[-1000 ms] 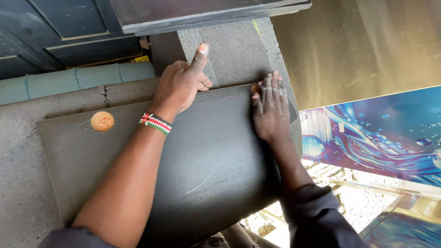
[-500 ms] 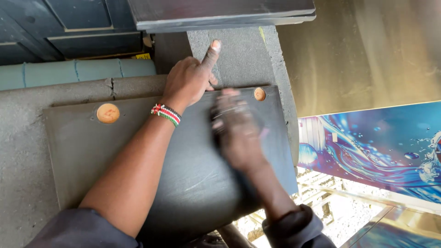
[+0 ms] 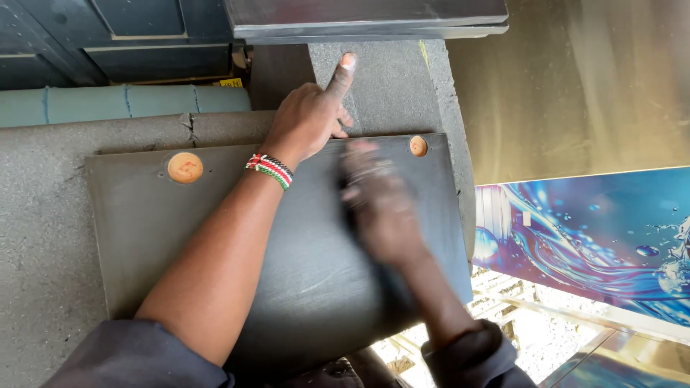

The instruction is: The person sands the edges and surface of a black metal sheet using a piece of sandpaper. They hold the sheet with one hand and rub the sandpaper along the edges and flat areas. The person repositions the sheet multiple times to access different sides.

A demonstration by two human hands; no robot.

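A dark flat board (image 3: pixel 215 244) with two round wooden plugs, one at the far left (image 3: pixel 185 167) and one at the far right (image 3: pixel 418 146), lies on a rough grey surface (image 3: pixel 43 237). My left hand (image 3: pixel 309 118), with a striped beaded wristband, presses on the board's far edge. Its index finger stretches out onto the grey surface and the other fingers are curled. My right hand (image 3: pixel 377 205) is over the right half of the board and badly blurred by motion. Whether it holds anything is not visible.
A dark metal shelf edge (image 3: pixel 366 18) overhangs the far side, with dark blue cabinet panels (image 3: pixel 108 36) behind. A pale green strip (image 3: pixel 129 104) runs along the back left. To the right the surface ends at a drop, where a blue printed banner (image 3: pixel 582 237) hangs.
My right hand has slid from the board's far right corner toward its middle, uncovering the right wooden plug. My left hand stays at the far edge.
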